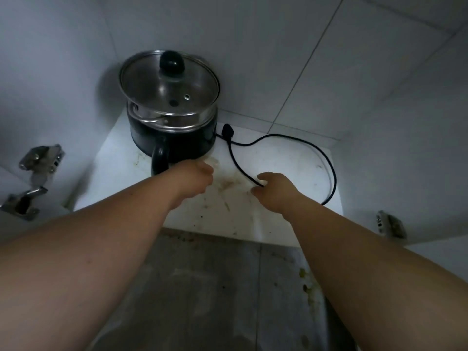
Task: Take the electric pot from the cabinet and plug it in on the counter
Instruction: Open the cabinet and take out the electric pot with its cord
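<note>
The white cabinet [63, 59] stands open, its tiled back wall [316, 59] rising behind one white shelf [291, 158] whose surface is stained with brownish marks near the front edge. Below the shelf's front edge lies a grey tiled floor [215, 287], spotted along its right side. Two bare forearms reach in from the bottom corners of the view toward the middle of the shelf. One electric pot [172, 140] sits at the shelf's back left corner, upright, with a black body, a steel rim and one glass lid [168, 84] topped by a black knob [171, 62]; its black handle [159, 158] points toward the front edge. No brand, label or writing can be read on it. One black cord [329, 168] leaves the pot's right side, loops out toward the shelf's right edge and curves back; its plug [226, 129] lies just beside the pot near the back edge. Three metal hinges show: two on the left side [41, 158] [21, 201] and one on the right [391, 224]. The left hand [195, 178] hovers just beside the handle, fingers curled loosely inward, holding nothing that can be seen. The right hand [274, 188] rests mid-shelf, its fingers [263, 177] curled around a stretch of the cord.
</note>
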`<state>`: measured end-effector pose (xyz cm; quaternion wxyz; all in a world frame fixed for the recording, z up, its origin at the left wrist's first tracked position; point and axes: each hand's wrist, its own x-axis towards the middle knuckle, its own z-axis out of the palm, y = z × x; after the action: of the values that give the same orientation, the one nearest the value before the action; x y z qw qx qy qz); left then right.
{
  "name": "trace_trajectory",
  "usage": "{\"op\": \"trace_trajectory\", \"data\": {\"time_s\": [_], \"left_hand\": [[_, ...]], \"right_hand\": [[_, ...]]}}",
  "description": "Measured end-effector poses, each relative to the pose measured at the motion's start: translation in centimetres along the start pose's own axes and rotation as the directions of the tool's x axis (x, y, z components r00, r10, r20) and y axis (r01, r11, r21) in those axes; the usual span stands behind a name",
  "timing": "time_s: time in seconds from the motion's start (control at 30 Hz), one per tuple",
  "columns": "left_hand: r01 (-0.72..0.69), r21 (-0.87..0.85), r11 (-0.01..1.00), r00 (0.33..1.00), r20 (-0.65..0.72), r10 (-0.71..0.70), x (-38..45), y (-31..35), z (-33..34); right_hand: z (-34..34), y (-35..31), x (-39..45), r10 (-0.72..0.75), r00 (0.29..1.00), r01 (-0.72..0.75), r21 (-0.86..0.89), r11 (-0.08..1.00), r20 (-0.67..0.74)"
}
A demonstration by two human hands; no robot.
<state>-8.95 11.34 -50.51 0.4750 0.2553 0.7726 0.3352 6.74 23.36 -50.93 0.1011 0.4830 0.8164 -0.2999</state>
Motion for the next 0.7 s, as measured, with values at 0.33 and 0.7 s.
{"op": "trace_trajectory", "data": {"time_s": [0.33,0.7], "left_hand": [[0.045,-0.063,0.997,0.998,0.051,-0.041,1.9,-2.1,3.7],[0.124,-0.475,0.871,0.992,0.079,-0.098,3.5,0.7,5.6]], "right_hand": [[4.2,1.3,4.1,-0.037,0.999,0.046,-0.401,0.915,0.029],[4.1,-0.9,2.7,-0.246,0.968,0.218,0.309,0.926,0.052]]}}
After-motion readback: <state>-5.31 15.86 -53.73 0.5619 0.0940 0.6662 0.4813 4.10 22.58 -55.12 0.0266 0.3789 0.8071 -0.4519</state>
